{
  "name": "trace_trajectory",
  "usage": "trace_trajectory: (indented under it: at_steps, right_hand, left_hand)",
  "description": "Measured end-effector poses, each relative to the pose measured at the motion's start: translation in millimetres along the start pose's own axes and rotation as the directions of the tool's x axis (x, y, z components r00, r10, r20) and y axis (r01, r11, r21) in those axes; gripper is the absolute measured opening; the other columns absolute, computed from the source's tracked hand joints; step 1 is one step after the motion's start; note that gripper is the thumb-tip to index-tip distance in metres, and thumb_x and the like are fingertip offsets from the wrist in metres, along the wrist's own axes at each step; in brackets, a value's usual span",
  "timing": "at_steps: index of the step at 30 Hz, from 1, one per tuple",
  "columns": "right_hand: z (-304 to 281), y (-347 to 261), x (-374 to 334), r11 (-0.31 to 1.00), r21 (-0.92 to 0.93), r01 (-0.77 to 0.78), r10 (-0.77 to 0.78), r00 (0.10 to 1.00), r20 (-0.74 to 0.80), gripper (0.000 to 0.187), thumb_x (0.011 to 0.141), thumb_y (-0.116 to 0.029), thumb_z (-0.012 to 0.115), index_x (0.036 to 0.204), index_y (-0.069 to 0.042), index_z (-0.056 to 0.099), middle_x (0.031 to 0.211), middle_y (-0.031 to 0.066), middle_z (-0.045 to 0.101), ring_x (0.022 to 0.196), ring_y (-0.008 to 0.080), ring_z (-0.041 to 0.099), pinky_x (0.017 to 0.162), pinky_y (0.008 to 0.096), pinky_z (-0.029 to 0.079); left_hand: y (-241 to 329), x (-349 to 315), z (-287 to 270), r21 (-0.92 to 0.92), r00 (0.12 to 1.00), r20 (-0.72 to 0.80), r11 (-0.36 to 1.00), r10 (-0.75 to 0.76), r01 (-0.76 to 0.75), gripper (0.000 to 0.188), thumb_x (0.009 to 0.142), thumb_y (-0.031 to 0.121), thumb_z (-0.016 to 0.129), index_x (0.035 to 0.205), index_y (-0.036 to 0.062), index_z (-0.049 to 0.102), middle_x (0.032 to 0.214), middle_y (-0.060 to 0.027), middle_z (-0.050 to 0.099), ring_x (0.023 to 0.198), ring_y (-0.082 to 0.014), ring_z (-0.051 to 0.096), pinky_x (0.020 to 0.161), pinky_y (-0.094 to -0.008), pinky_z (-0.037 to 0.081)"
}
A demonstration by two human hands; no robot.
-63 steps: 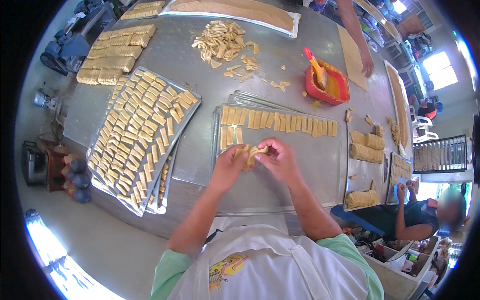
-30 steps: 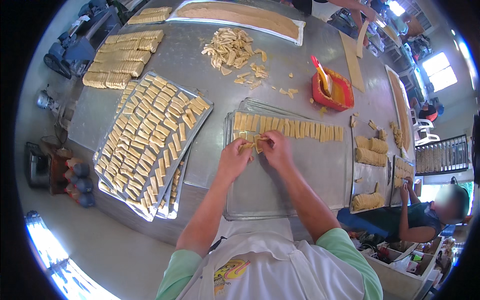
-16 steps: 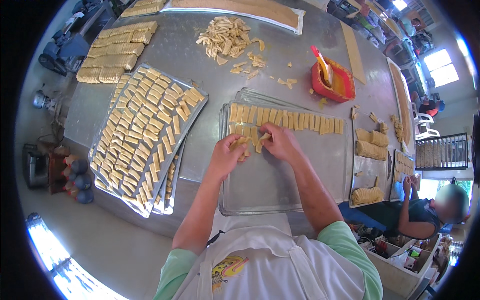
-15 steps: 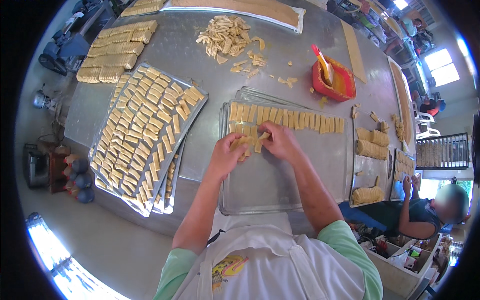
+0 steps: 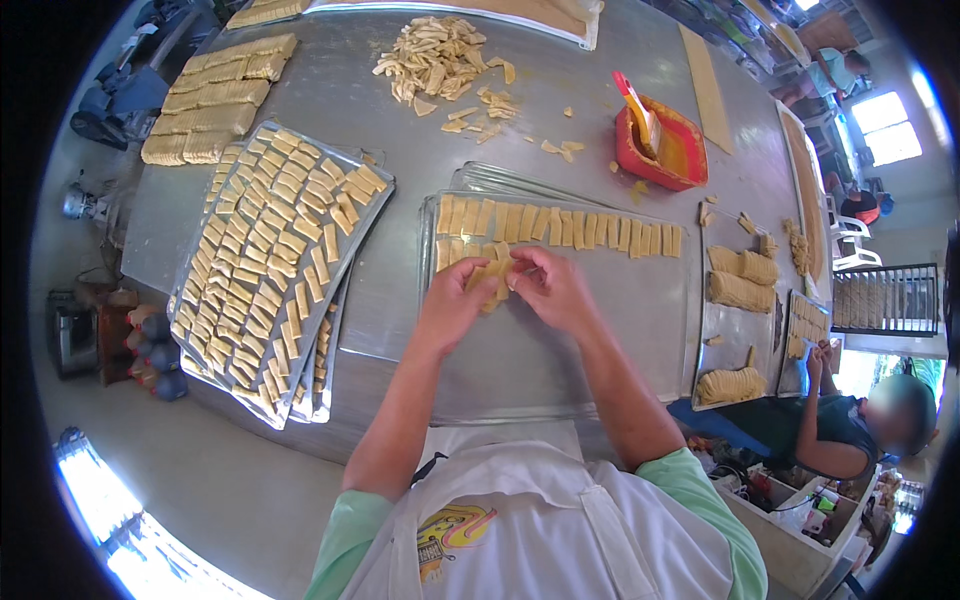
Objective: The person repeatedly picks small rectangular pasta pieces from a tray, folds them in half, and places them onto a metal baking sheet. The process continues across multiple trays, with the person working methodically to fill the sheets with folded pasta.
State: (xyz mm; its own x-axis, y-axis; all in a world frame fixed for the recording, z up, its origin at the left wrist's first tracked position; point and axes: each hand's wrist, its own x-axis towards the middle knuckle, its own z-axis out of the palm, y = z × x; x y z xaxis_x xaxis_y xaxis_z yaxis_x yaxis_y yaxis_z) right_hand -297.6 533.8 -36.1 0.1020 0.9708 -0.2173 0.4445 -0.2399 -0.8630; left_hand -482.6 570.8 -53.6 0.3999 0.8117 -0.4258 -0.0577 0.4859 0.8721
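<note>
My left hand (image 5: 450,305) is closed around a small bunch of pale dough strips (image 5: 487,290). Close beside it, my right hand (image 5: 548,288) has its thumb and fingers pinched at the edge of a dough strip, partly hidden by the fingers. Both hands are over a metal baking tray (image 5: 600,355). Across its far side runs a row of flat dough strips (image 5: 566,228), laid side by side. A shorter second row (image 5: 457,250) begins at the tray's left, its right end partly covered by my hands.
At left, a tray of twisted dough pieces (image 5: 270,240) overlaps other trays. Beyond lie stacked strips (image 5: 205,105) and a loose heap of scraps (image 5: 435,55). A red tub (image 5: 690,150) holds a brush (image 5: 637,105). A co-worker (image 5: 830,430) stands at right beside more trays (image 5: 705,330).
My right hand has moved in against the bunch in my left hand; the strip it held apart no longer shows separately. The table scene has shifted slightly left in view.
</note>
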Motion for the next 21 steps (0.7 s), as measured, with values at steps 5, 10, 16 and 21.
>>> trace_trajectory:
  at_steps: [5,10,16,21]
  right_hand:
    - [-3,17,1,0.995,-0.029,-0.094,0.090,0.990,-0.106,0.029,0.089,-0.012,0.063,0.117,-0.002,0.063,0.098,0.0167,0.071,0.088,0.0288,0.069,0.078,0.0379,0.053]
    - [9,17,-3,0.994,-0.105,-0.008,0.000,0.997,-0.080,0.027,0.088,-0.009,0.063,0.115,-0.001,0.063,0.090,0.0153,0.070,0.081,0.0232,0.068,0.074,0.0342,0.053]
    - [11,5,-7,0.975,-0.219,-0.036,0.003,0.989,-0.151,0.029,0.085,-0.008,0.067,0.112,-0.002,0.063,0.083,0.0120,0.069,0.075,0.0208,0.067,0.070,0.0327,0.052]
    - [17,7,-10,0.988,-0.146,-0.049,0.031,0.992,-0.126,0.028,0.082,-0.010,0.071,0.108,-0.003,0.064,0.081,0.0109,0.067,0.072,0.0213,0.065,0.068,0.0334,0.052]
  left_hand:
    - [-7,0,7,0.099,0.999,-0.033,0.995,0.028,-0.025,0.033,0.090,0.010,0.066,0.118,-0.0065,0.059,0.100,-0.0093,0.069,0.083,-0.0121,0.066,0.071,-0.0253,0.052]
    - [-1,-3,-6,-0.012,0.999,-0.033,1.000,0.009,-0.010,0.033,0.092,0.007,0.062,0.121,-0.0067,0.056,0.101,-0.0126,0.068,0.088,-0.0185,0.070,0.073,-0.0278,0.056]
    - [5,-5,-14,-0.073,0.999,-0.028,0.996,-0.046,0.044,0.032,0.095,0.009,0.057,0.125,-0.0035,0.055,0.106,-0.0131,0.068,0.090,-0.0213,0.071,0.075,-0.0301,0.058]
    - [10,-11,-22,-0.188,0.998,0.015,0.980,-0.063,0.065,0.030,0.096,0.008,0.055,0.124,-0.0023,0.056,0.110,-0.0132,0.067,0.095,-0.0220,0.070,0.077,-0.0314,0.059]
